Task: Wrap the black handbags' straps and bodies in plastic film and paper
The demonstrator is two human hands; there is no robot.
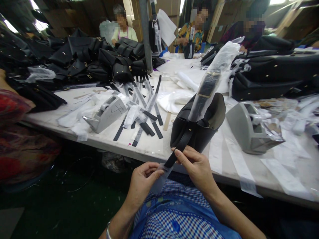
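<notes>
A black handbag (199, 127) stands on the near edge of the white table (149, 146), one strap at its top wrapped in clear plastic (211, 76). Its other black strap (180, 144) hangs toward me. My right hand (195, 167) pinches that strap with its fingers closed. My left hand (143, 181) is closed on a clear plastic sleeve (159, 179) at the strap's lower end. Both hands are just in front of the table edge, above my lap.
Two grey tape dispensers (107, 113) (249, 127) flank the bag. Loose black straps (147, 113) and plastic strips lie between them. Piles of black bags (99, 59) (274, 74) fill the table's back. Several people sit at the far side; a person's patterned sleeve (17, 132) is at left.
</notes>
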